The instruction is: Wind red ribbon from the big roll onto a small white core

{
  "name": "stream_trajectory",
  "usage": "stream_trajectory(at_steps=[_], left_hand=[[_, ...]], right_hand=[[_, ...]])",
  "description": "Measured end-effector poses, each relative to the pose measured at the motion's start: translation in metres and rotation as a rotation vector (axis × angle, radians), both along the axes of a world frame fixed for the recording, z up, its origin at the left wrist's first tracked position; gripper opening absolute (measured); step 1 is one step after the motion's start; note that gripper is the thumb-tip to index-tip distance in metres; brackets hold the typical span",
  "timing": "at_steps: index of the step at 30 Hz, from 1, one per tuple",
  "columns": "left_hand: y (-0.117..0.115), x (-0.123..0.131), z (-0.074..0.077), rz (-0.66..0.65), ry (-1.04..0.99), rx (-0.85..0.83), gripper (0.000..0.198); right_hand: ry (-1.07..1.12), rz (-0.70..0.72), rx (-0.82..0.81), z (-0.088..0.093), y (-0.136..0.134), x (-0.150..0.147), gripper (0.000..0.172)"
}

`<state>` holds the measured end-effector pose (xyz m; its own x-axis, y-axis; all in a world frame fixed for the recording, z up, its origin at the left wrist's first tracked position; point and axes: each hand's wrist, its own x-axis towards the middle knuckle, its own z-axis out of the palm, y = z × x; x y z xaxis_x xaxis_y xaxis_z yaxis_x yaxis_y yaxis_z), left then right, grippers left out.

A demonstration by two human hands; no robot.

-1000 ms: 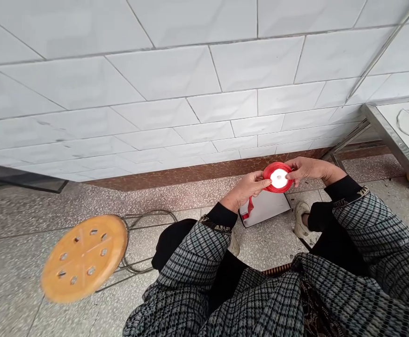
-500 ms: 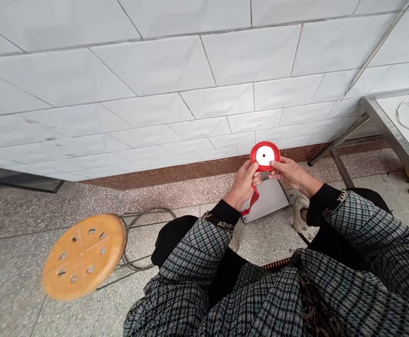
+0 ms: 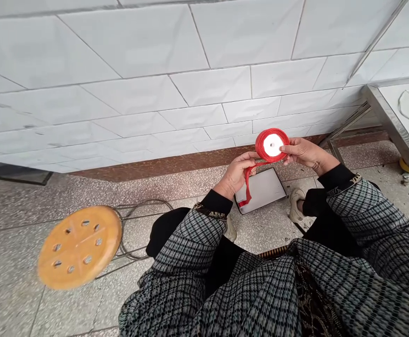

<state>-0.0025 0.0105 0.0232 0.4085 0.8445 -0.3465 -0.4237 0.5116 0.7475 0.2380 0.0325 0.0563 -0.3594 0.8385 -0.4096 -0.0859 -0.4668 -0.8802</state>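
A red ribbon spool [image 3: 272,145] with a white centre is held up in front of me by my right hand [image 3: 304,153], whose fingers grip its right edge. My left hand [image 3: 237,174] pinches the loose red ribbon end [image 3: 248,186], which runs from the spool's lower left and hangs down below the fingers. The two hands are a short way apart with the ribbon stretched between them. Below them a flat white board [image 3: 259,190] lies on the floor.
A round orange stool [image 3: 79,245] with a wire frame stands at the lower left. A white tiled wall [image 3: 176,84] rises ahead. A metal table [image 3: 399,131] with a cord on it is at the right. My shoe [image 3: 296,209] rests on the speckled floor.
My right hand has carried the spool a little to the right and my left hand has drawn the ribbon end away from it, so a short length is now unwound.
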Motion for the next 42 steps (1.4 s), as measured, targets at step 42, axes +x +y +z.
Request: stream_trajectory(at_steps=[42], left_hand=[[-0.001, -0.005, 0.001, -0.299, 0.258, 0.106, 0.033]], right_hand=[[-0.304, 0.391, 0.027, 0.015, 0.005, 0.011, 0.031]])
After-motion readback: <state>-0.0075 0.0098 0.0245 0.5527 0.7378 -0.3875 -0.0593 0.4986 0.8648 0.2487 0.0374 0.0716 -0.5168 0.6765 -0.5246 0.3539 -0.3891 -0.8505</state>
